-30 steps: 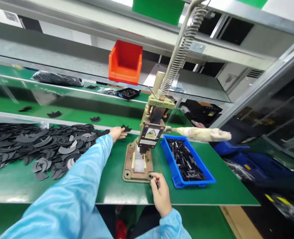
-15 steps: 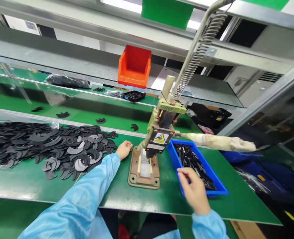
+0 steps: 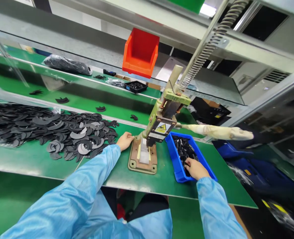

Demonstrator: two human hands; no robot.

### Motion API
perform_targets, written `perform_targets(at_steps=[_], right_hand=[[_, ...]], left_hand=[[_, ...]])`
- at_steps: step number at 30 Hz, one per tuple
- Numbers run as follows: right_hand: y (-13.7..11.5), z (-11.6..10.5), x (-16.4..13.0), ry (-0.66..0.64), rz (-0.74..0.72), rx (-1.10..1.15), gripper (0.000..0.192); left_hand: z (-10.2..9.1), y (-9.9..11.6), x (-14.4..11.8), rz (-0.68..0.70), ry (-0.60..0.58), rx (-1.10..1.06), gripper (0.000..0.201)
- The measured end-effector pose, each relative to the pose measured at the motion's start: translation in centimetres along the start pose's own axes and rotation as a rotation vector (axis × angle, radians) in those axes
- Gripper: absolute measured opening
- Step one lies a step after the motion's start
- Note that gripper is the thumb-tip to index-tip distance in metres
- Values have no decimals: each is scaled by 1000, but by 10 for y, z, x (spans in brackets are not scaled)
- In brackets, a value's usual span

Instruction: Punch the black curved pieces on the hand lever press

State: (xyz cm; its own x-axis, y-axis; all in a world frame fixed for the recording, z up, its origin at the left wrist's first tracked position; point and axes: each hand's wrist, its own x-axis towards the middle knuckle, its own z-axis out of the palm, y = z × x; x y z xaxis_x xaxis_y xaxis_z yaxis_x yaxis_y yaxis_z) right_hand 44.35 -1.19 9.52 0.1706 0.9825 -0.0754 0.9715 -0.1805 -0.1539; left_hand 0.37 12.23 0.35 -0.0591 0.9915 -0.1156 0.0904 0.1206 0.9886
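Observation:
My left hand [image 3: 125,141] rests by the left edge of the base of a hand press [image 3: 159,127], its fingers drawn together. Whatever they may hold is hidden. A pale metal plate [image 3: 144,154] lies on the press base below the ram. My right hand [image 3: 197,169] reaches over the near rim of a blue bin [image 3: 171,154], thumb and fingers pinched at a thin black plastic part among many others. The narrow black parts [image 3: 184,146] lie jumbled in that bin. Left of my left hand spreads a heap of curved black pieces [image 3: 69,129].
The press's long wrapped lever [image 3: 216,131] sticks out to the right above the blue bin. An orange bin [image 3: 141,53] hangs from the shelf overhead. Behind the bench runs a green belt [image 3: 82,103] with a few curved black pieces on it.
My right hand has moved from above the near left rim into the blue bin, down to the black parts. My left hand stays by the press base. The camera view has tilted down.

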Motion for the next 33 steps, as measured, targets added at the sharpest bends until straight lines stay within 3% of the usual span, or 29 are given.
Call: perform_targets(at_steps=[3, 9, 11, 13, 15, 17, 19, 22, 27, 33], right_hand=[[-5, -7, -2, 77, -18, 23, 18], [-17, -31, -22, 376, -16, 169, 35], [-28, -34, -36, 470, -19, 243, 41], [-48, -31, -56, 522, -69, 321, 44], [-77, -18, -79, 511, -172, 386, 43], [-111, 1, -101, 450, -297, 430, 37], [-146, 22, -118, 385, -401, 472, 38], [-184, 47, -135, 356, -611, 568, 59], [-203, 62, -143, 389, -757, 615, 73], [-200, 66, -145, 361, -769, 642, 71]], left_hand=[[-1, 2, -7, -11, -11, -35, 36], [-6, 13, -23, -79, -63, -122, 39], [-13, 20, -34, -108, -75, -139, 39], [-20, 28, -54, -54, -44, -109, 39], [-25, 38, -85, 132, 3, -30, 38], [-27, 47, -124, 337, -35, 36, 38], [-25, 53, -164, 454, -183, 94, 37], [-19, 55, -206, 571, -363, 176, 35], [-18, 43, -221, 654, -383, 173, 16], [-24, 34, -223, 650, -367, 157, 18]])
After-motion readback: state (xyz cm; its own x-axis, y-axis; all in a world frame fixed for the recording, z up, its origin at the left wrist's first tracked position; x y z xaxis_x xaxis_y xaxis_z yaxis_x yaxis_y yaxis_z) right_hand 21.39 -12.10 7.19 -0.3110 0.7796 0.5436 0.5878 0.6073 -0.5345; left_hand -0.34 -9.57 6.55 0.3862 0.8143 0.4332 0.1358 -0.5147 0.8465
